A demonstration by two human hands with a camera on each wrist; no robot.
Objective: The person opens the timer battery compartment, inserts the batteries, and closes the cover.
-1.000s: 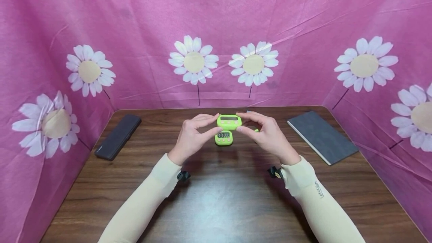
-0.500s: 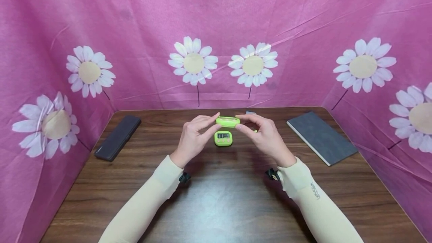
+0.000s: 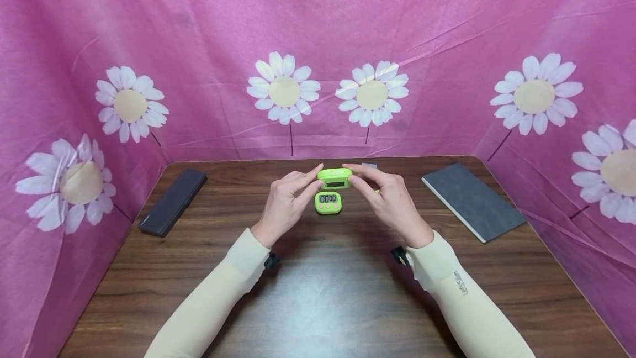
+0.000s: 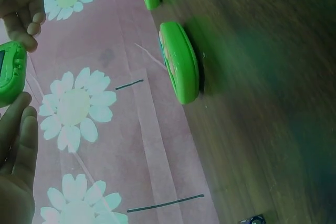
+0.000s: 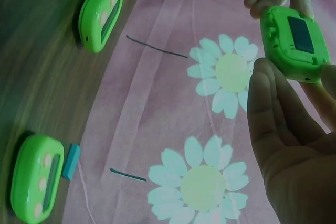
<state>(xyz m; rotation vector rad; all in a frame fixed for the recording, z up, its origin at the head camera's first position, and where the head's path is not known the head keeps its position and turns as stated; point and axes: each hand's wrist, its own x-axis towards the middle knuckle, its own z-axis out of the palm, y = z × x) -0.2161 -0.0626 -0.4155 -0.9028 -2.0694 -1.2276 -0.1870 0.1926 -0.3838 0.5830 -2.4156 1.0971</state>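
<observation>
A lime-green digital timer (image 3: 334, 173) is held up between both hands above the table. My left hand (image 3: 284, 203) pinches one end with thumb and fingertips; my right hand (image 3: 390, 203) pinches the other end the same way. The back of this timer, with a dark rectangular strip (image 5: 301, 34), shows in the right wrist view. Just below it, a second green timer (image 3: 328, 203) rests on the table, its display reading 00:00. A third green timer (image 5: 37, 179) stands further right, mostly hidden behind my right hand in the head view.
A small blue block (image 5: 71, 162) lies beside the third timer. On the left of the wooden table (image 3: 318, 291) is a long black case (image 3: 173, 202); on the right lies a dark grey notebook (image 3: 473, 201). Pink flowered cloth (image 3: 318, 15) surrounds the back and sides.
The held timer has been turned over between the fingers: its display face showed first, then its edge, and now its back with the dark strip. Both hands stay in nearly the same place.
</observation>
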